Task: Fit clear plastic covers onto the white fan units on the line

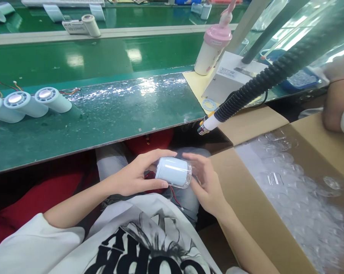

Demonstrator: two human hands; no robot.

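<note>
Over my lap, my left hand [139, 175] grips a light blue cylinder [170, 169] lying on its side, thumb below and fingers above. A clear plastic cover [189, 175] sits over the cylinder and sticks out past its right end. My right hand [204, 179] is at that end with its fingers apart and curved; whether they touch the cover is hard to tell. A thin red wire [174, 196] hangs below the cylinder.
Similar blue cylinders with wires [53, 99] stand on the green bench [126, 114] at left. A black hose with a nozzle [240, 101] reaches down at right, above a cardboard box [246, 201] of clear covers [297, 205]. A pink-lidded cup [213, 49] stands behind. Another person's arm [336, 95] is far right.
</note>
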